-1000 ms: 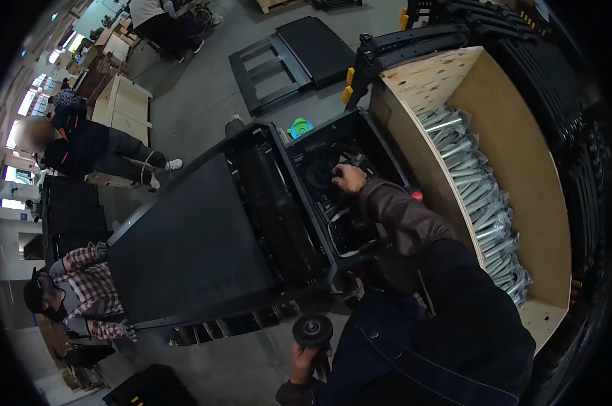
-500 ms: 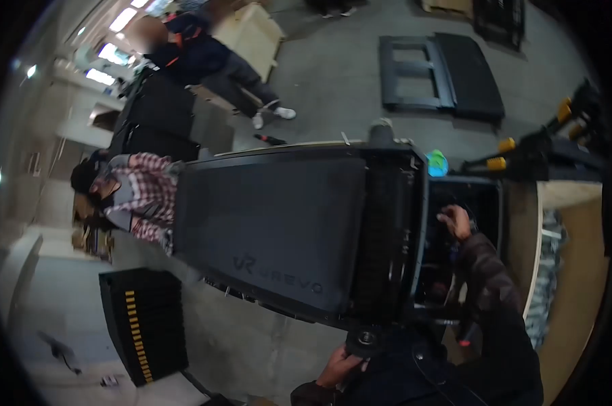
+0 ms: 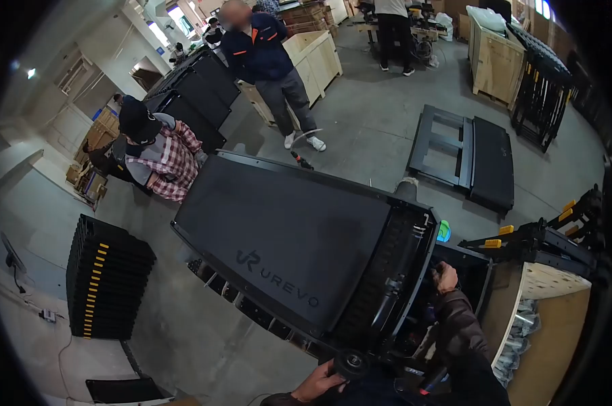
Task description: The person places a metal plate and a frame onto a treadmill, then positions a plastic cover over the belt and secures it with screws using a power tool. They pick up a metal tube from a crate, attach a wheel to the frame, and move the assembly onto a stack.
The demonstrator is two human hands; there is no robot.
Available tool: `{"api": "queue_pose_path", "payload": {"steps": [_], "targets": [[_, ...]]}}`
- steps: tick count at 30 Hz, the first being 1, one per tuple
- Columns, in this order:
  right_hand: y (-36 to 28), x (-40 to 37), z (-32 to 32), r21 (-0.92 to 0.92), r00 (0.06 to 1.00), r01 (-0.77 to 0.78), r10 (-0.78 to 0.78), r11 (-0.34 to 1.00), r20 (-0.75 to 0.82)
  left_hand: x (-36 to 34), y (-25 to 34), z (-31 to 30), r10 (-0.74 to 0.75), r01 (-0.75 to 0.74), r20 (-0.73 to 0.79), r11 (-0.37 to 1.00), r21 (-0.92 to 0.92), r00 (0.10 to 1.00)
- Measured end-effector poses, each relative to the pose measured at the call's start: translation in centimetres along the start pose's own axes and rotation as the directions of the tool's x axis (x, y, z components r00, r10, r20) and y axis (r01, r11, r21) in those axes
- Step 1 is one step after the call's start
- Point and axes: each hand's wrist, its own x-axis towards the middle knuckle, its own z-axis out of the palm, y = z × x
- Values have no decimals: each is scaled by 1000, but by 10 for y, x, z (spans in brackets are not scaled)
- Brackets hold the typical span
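Observation:
A large black treadmill deck (image 3: 286, 237) marked UREVO lies tilted in front of me. My right hand (image 3: 445, 277) grips the black frame edge at the motor compartment (image 3: 465, 271) on the deck's near right end. My left hand (image 3: 323, 382) is at the bottom of the view, closed around a small black wheel (image 3: 351, 363) at the deck's near corner. A person in a plaid shirt (image 3: 160, 157) crouches at the deck's far end with hands on it.
A wooden crate (image 3: 553, 325) holding wrapped metal parts stands at the right. Stacked black frames (image 3: 106, 277) sit at the left, another treadmill frame (image 3: 465, 152) lies on the floor behind. A person in a dark jacket (image 3: 269, 64) stands beyond, near wooden boxes (image 3: 316, 54).
My view has lifted and swung left, so the deck now shows whole. My right hand stays on the motor-end frame and my left stays on the wheel.

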Motion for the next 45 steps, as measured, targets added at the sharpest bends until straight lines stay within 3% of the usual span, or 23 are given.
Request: {"api": "queue_pose_path", "payload": {"steps": [2, 5, 6, 8, 11, 14, 15, 16, 19, 20, 22, 24, 27, 29, 30, 31, 33, 36, 41, 42, 45], "targets": [[-4, -9, -14, -113, 995, -61, 69, 992, 66, -2, 2, 4, 45, -45, 18, 999, -1, 999], [16, -8, 6, -139, 998, -65, 67, 988, 8, 5, -2, -8, 118, -119, 120, 993, 2, 986], [7, -12, 0, -105, 996, -50, 58, 993, 68, 4, -4, -11, 112, -115, 116, 993, 18, 987], [-1, -18, 0, -15, 998, -60, 61, 998, 16, -7, -10, -9, 86, -88, 128, 996, 11, 988], [-7, -20, 2, 307, 989, -72, 107, 949, -99, -12, -9, -10, 127, -132, 170, 991, 19, 977], [-15, -22, -14, 606, 919, 89, 169, 791, -356, -17, -12, -20, 154, -164, 181, 986, 42, 971], [-25, -24, -25, 618, 847, 218, 168, 755, -504, -18, -16, -22, 161, -171, 169, 984, 42, 972], [-40, -29, -46, 695, 849, 240, 201, 678, -489, -22, -18, -25, 162, -171, 158, 984, 41, 974], [-164, -48, -149, 876, 903, 293, 190, 383, -385, -24, -11, -24, 216, -224, 186, 974, 21, 959], [-209, -47, -177, 830, 894, 385, 59, 404, -444, -24, -10, -23, 188, -195, 202, 981, 12, 961], [-316, -69, -233, 770, 823, 560, -97, 305, -560, -20, -7, -27, 207, -223, 190, 972, 68, 960], [-394, -90, -264, 648, 683, 730, -217, 219, -697, -22, -14, -30, 193, -218, 196, 969, 115, 961], [-430, -115, -245, 581, 687, 727, -419, 366, -594, -16, -20, -36, 216, -234, 206, 970, 69, 954], [-413, -125, -203, 412, 620, 782, -649, 467, -441, -17, -11, -41, 276, -298, 226, 952, 69, 934], [-401, -136, -183, 455, 650, 742, -694, 493, -310, -18, -14, -42, 293, -312, 247, 949, 43, 924], [-388, -144, -164, 383, 598, 788, -748, 482, -288, -19, -17, -45, 322, -336, 235, 942, 21, 917], [-364, -166, -136, 429, 659, 709, -742, 560, -121, -23, -13, -51, 336, -349, 209, 937, 25, 918], [-346, -201, -125, 429, 707, 635, -707, 643, 13, -27, -8, -56, 337, -346, 165, 938, 32, 927], [-332, -241, -124, 438, 684, 679, -724, 589, -87, -40, 4, -44, 381, -387, 116, 922, 35, 917], [-329, -248, -125, 458, 730, 614, -683, 643, -22, -44, 8, -42, 394, -399, 115, 916, 26, 912], [-325, -255, -125, 472, 737, 576, -674, 668, 55, -38, -6, -49, 409, -417, 149, 909, 27, 900]]}}
